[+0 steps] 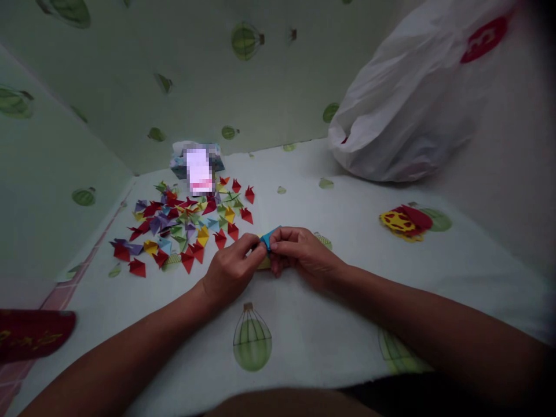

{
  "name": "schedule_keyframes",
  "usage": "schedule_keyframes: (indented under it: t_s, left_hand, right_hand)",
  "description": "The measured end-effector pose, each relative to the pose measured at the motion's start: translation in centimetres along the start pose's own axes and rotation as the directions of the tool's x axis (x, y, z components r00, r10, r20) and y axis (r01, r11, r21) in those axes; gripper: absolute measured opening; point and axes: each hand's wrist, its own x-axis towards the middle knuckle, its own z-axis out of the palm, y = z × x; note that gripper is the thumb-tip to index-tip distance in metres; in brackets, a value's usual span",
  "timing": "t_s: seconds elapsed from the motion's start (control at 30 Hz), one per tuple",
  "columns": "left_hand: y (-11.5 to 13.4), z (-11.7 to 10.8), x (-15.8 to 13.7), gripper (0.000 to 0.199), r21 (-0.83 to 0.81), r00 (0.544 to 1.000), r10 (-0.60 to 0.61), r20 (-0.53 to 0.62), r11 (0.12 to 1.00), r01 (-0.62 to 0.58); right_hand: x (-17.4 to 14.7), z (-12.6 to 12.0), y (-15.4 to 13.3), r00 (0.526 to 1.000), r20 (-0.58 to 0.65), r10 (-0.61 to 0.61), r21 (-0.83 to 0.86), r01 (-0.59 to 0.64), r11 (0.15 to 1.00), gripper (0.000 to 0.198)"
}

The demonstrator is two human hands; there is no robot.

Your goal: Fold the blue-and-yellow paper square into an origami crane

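Between my two hands is a small piece of folded blue paper (266,240), held just above the white table covering. My left hand (234,263) pinches its left side with thumb and forefinger. From the other side, the thumb and fingers of my right hand (302,252) grip the same paper. Something yellow (264,264) shows beneath the hands, mostly hidden by them. To the left of my left hand lies a spread pile of folded paper figures (178,223) in red, yellow, green, purple and blue.
A lit phone (199,169), blurred out, leans against a tissue box (177,159) behind the pile. At the back right stands a stuffed white plastic bag (403,110). Red and yellow cut-out pieces (402,223) lie on the right, and a dark red object (35,335) at the left edge.
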Motion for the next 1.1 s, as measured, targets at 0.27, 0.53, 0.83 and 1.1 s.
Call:
schedule_keyframes:
  t_s: [0.27,0.53,0.83,1.1]
  left_hand:
    - [-0.07,0.49,-0.05,0.014,-0.132,0.994,-0.097,-0.051,0.987,0.09]
    - [-0.06,0.14,-0.02,0.017,-0.023,1.0,-0.016,-0.014,1.0,0.015]
    - [0.03,-0.06,0.17,0.018,-0.015,1.0,-0.004,0.005,1.0,0.004]
    - [-0.19,0.61,-0.23,0.013,-0.126,0.995,-0.086,-0.057,0.989,0.079]
  right_hand:
    - [0.08,0.02,0.1,0.999,0.021,0.033,0.072,-0.034,0.997,0.01]
    - [-0.06,-0.04,-0.2,1.0,0.011,0.024,0.012,-0.024,1.0,0.016]
    - [0.06,-0.04,-0.08,0.999,0.012,0.038,0.011,-0.038,0.999,0.014]
    - [0.06,0.02,-0.19,0.998,0.035,0.059,0.082,-0.062,0.995,0.018]
